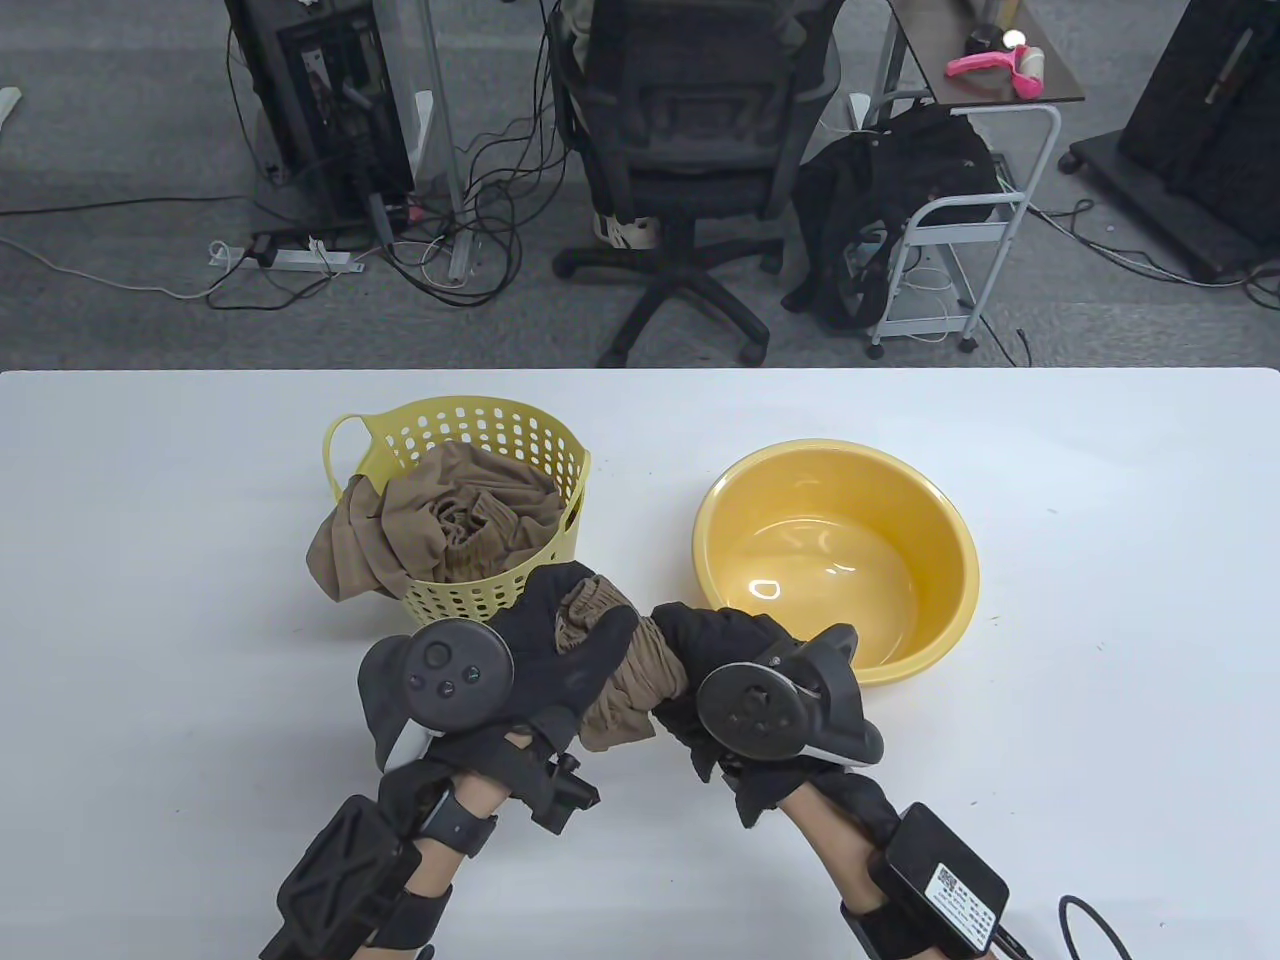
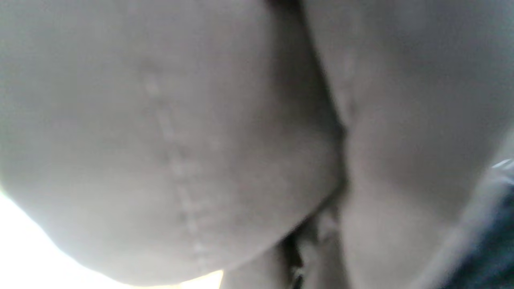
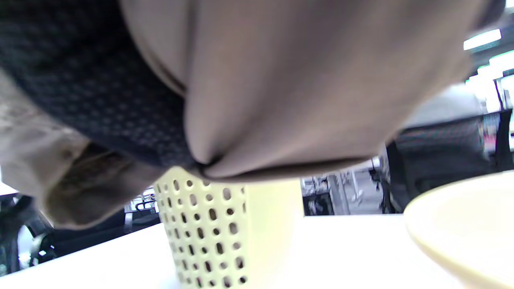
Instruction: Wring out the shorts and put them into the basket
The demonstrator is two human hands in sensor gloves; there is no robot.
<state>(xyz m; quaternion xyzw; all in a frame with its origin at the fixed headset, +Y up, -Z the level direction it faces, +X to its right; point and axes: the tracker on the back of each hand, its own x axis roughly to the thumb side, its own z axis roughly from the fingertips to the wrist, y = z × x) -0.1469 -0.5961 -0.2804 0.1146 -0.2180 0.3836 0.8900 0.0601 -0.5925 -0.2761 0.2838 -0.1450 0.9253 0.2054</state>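
Wringing in progress, by my judgement — best done with counter-twisting and firm pressure before moving to the basket (image 1: 500, 440). Left hand (image 1: 560, 650) and right hand (image 1: 715, 655) each clench the shorts (image 1: 625, 690), bunched between them at lower centre, just below the basket.

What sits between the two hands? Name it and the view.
A twisted bundle of brown shorts, gripped at one end by the left hand and at the other by the right hand. The table view shows it best.
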